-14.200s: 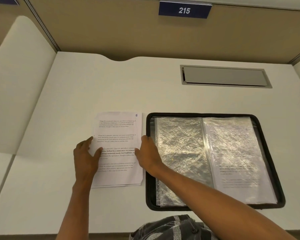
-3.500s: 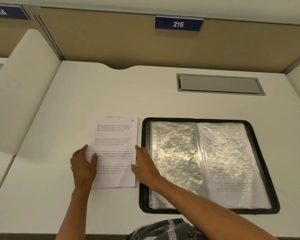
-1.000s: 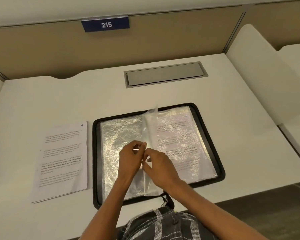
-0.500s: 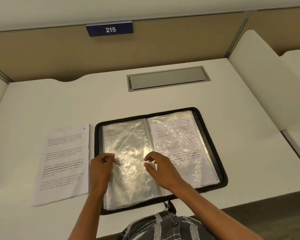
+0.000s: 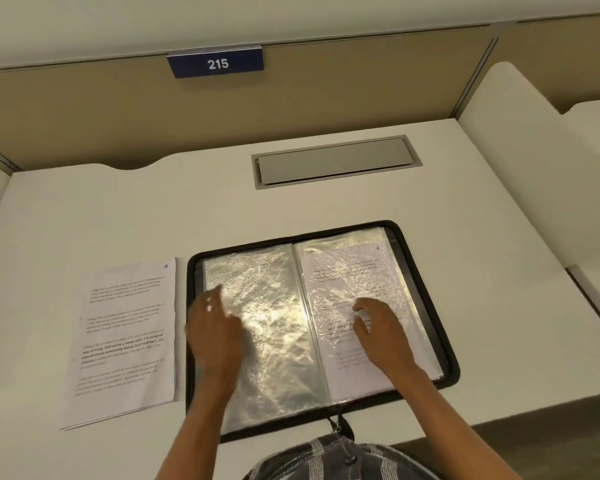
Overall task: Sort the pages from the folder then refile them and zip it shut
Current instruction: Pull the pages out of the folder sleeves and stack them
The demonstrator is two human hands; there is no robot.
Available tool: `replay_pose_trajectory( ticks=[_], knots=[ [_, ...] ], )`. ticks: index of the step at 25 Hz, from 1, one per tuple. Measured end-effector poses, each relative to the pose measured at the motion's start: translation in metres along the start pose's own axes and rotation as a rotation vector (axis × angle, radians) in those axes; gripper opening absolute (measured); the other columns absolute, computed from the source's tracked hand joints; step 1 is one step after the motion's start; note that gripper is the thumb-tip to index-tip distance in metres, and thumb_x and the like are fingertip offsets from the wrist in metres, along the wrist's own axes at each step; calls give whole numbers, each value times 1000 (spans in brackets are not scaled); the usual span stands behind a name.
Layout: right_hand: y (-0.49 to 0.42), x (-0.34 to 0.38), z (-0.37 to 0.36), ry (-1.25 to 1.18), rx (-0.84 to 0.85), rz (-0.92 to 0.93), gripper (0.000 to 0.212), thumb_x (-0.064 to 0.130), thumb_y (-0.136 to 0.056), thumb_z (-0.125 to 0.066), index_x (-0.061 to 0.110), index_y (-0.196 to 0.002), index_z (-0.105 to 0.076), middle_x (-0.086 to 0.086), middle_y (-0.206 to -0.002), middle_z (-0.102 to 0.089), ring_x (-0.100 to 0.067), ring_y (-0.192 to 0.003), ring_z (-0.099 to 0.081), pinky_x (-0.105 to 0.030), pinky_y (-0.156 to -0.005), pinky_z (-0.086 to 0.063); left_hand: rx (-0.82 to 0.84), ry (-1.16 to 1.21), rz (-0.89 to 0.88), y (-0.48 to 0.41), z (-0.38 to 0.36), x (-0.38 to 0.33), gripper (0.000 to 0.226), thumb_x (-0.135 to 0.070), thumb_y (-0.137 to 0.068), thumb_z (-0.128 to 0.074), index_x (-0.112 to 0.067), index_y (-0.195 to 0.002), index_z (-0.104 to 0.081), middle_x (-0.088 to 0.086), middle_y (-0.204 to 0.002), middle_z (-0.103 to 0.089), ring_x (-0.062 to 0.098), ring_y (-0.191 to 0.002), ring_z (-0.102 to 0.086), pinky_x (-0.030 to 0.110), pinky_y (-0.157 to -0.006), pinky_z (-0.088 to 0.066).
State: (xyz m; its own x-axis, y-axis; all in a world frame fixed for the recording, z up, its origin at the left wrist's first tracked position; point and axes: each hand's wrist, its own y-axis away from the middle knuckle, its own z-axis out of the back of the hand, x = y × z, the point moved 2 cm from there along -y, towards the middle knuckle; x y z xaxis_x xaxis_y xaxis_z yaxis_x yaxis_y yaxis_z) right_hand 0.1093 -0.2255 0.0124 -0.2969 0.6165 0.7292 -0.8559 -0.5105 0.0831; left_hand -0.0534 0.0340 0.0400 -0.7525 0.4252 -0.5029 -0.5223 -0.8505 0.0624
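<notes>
**Page 6 waits in its sleeve while the loose pile sits at 4**

Nearest, at the folder's (image 5: 451,372) near edge, the zip pull (image 5: 336,426) hangs loose; the black zip rim lies fully open and flat on the counter (image 5: 84,209).

Both hands are over the open folder and neither grips anything. The left hand (image 5: 213,336) is motion-blurred above the left edge of the empty left sleeve (image 5: 271,306), fingers stretched out; whether it touches the plastic cannot be told. The right hand (image 5: 381,332) has bent fingers, their tips on the crinkled right sleeve over the page marked 6 (image 5: 343,268).

Just beside the folder on the left lies the stack of loose pages (image 5: 125,341), face up, a 4 on its top sheet.

The step in hand looks like emptying the sleeves so the pages can be ordered. The next move probably calls for one hand pinning the slippery sleeve while the other finds its opening and slides page 6 out without creasing it, then lays it on the stack.

Farther off, a grey hatch (image 5: 333,161) is set into the counter, and a sign reading 215 (image 5: 217,64) hangs on the partition.
</notes>
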Motion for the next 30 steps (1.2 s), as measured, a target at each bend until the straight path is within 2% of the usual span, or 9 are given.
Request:
replay_pose_trajectory(
  ticks=[3, 6, 8, 11, 15, 18, 21, 25, 30],
  knots=[
    [-17, -7, 1, -1, -14, 21, 27, 15, -100, -62, 21, -126, -62, 5, -133, -60, -12, -126, -54, -36, -109, -47, 175, 117, -316, 22, -37, -60, 60, -24, -100, -64, -29, -156, -43, -4, -168, -27, 18, -155, -22, 42, -127, -13],
    [-43, -14, 0, 109, 11, 15, 36, 14, -100, -61, 15, -136, -59, -1, -155, -47, -17, -143, -42, -36, -119, -37, 280, 68, -554, 27, -82, -87, 58, -29, -105, -53, -27, -161, -35, 0, -174, -11, 15, -160, -5, 47, -130, -5],
    [-61, -20, 5, 200, 6, -11, 43, 14, -98, -62, 12, -141, -56, -5, -161, -39, -22, -148, -36, -40, -122, -33, 321, -29, -562, 22, -104, -86, 60, -30, -109, -42, -27, -165, -22, 0, -175, 0, 16, -161, 8, 53, -129, -3],
    [-83, -26, 15, 270, -13, -47, 44, 14, -98, -62, 10, -141, -55, -9, -162, -37, -27, -150, -33, -43, -123, -31, 304, -129, -501, 20, -117, -69, 60, -44, -112, -24, -28, -167, -7, 0, -174, 9, 15, -159, 18, 53, -129, 0],
    [-110, -25, 26, 186, -127, -94, 38, 11, -97, -66, 4, -133, -57, -15, -140, -54, -31, -133, -50, -40, -113, -41, 274, -159, -509, 22, -121, -60, 61, -51, -112, -17, -28, -167, -4, -1, -175, 8, 13, -159, 17, 50, -130, 4],
    [-131, -21, 37, 57, -200, -190, 33, 11, -95, -69, 4, -126, -59, -15, -117, -64, -30, -109, -61, -32, -90, -46, 297, -107, -485, 21, -119, -68, 60, -48, -112, -22, -28, -167, -7, -2, -175, 6, 11, -159, 17, 50, -129, 7],
    [-145, -17, 44, 67, -202, -243, 25, 12, -94, -71, 8, -117, -63, -9, -99, -70, -27, -89, -67, -33, -76, -50, 284, -54, -464, 16, -117, -76, 59, -44, -112, -27, -27, -167, -13, -1, -175, -1, 11, -159, 14, 52, -129, 7],
    [-145, -11, 51, 159, -276, -259, 13, 19, -92, -76, 12, -98, -68, -6, -92, -74, -30, -84, -69, -34, -72, -51, 237, 64, -427, -7, -112, -98, 57, -31, -107, -47, -23, -162, -33, 4, -173, -16, 18, -161, -3, 54, -129, -2],
    [-136, -14, 54, 86, -323, -230, 16, 29, -97, -70, 15, -102, -75, -4, -99, -74, -25, -88, -69, -31, -74, -48, 223, 177, -402, -50, -109, -121, 48, -23, -101, -60, -20, -148, -53, 7, -162, -38, 25, -152, -27, 50, -125, -21]
  ],
)
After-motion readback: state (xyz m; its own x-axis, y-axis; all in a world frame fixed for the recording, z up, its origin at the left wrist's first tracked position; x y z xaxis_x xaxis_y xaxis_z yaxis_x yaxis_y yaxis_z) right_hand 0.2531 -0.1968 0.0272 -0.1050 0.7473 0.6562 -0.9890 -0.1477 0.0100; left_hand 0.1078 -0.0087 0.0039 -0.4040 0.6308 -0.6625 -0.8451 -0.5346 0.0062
